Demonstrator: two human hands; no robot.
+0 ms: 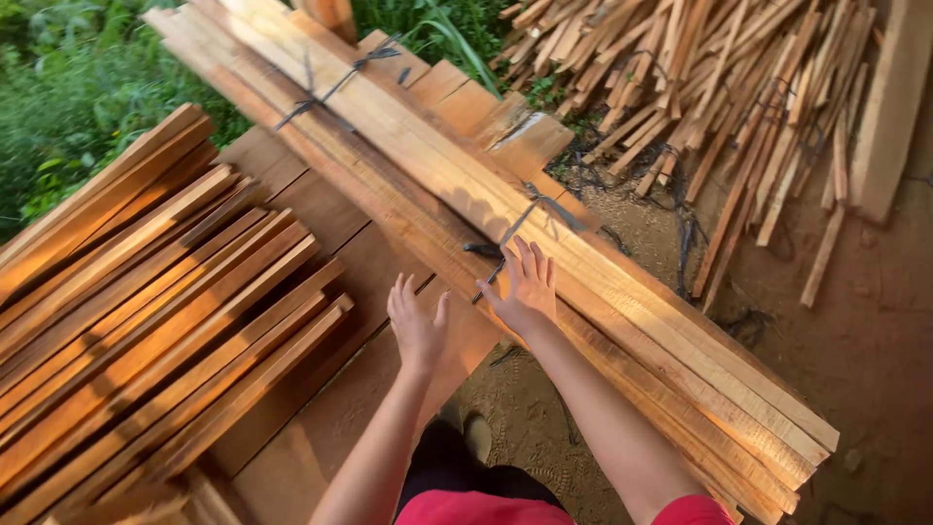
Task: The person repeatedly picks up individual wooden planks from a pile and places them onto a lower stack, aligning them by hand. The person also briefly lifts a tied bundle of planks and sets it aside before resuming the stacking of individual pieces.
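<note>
At the far left a loose stack of slats (146, 331) lies fanned out on a low platform of wide boards (321, 408), well apart from both hands. Next comes the left hand (416, 326), fingers spread and empty, hovering over the bare boards just beside the near edge of the bundle of planks (544, 262). The right hand (525, 287) is likewise spread and gripping nothing, its palm over or resting on the bundle's near side; whether it actually presses the wood cannot be told. Its fingertips sit right at a dark tie strap (520, 224) that wraps the bundle (a second strap (335, 83) binds the far end). The bundle runs diagonally from upper left to lower right, its lower end jutting past the platform over bare dirt (865, 360). It looks long, rigid and heavy as a whole, with rough sawn faces that should not slip but may splinter; a hold beneath the bundle near the strap, or by the strap itself, seems the surest purchase. Farther right, a heap of thin offcuts (719, 87) lies on the ground.
</note>
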